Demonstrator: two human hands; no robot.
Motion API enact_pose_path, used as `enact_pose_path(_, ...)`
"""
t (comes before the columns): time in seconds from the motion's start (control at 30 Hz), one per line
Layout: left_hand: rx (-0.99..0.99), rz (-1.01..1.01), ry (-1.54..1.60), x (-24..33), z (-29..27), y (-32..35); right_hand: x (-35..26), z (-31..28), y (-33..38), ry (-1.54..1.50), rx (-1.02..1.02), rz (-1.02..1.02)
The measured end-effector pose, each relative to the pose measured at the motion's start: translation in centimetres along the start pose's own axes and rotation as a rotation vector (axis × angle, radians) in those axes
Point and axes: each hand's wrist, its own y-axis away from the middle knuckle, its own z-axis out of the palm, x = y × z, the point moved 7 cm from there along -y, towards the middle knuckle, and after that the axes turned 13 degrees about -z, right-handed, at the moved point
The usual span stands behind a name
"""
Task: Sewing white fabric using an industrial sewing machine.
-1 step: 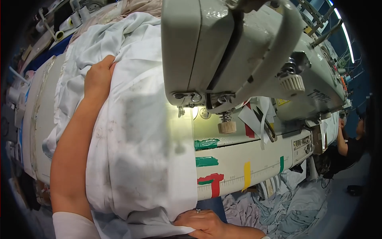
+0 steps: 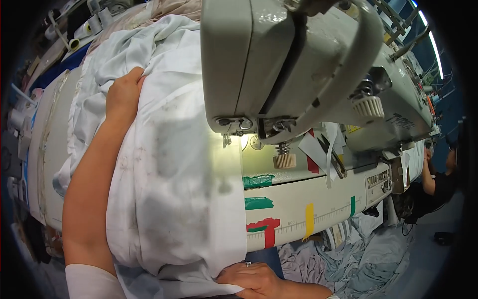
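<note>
White cloth [image 2: 174, 199] lies beneath the sewing head [image 2: 229, 65], left fingers [image 2: 134, 75] clutching its folds, right fingers [image 2: 233, 273] gripping its near edge.

thread cones [image 2: 94, 24], heaped cloth [image 2: 371, 259] (pale, crumpled)

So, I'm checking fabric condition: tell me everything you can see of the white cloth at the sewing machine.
The white cloth looks soft and thin, with grey patches and small dark marks. It lies spread over the table by the sewing machine, bunched into folds at far left, its fairly straight right edge partly lit. The left hand grips its far part; the right hand holds its near right end.
</note>
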Motion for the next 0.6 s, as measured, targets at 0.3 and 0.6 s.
enact_pose_path(0.3,0.065,-0.008,-0.191,-1.8,4.1,-6.6,-1.9,-2.8,-5.7,0.110,-0.024,-0.139)
enact_pose_path(0.6,0.020,-0.065,-0.289,-3.1,7.1,-14.2,0.3,-5.4,-10.2,0.152,0.000,-0.137)
